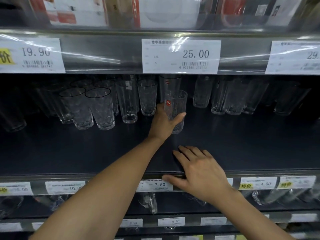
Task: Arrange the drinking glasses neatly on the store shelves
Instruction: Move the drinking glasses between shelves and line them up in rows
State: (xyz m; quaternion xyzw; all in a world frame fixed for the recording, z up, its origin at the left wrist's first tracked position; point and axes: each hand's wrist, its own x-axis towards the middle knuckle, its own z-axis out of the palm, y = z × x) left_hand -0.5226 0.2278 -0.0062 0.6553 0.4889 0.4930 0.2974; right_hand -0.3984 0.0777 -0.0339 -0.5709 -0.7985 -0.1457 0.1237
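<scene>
At dark shelf (86,153), left grip (162,122) holding glass (175,108)

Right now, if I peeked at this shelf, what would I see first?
The person's left grip is wrapped round a clear glass with a red sticker in the middle of the shelf. The right grip lies flat on the front edge of the dark shelf. A big 25.00 price tag hangs just above.

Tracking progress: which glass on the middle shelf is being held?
The textured, red-stickered glass gripped by the left hand, forward of the rest; all others stand untouched.
</scene>
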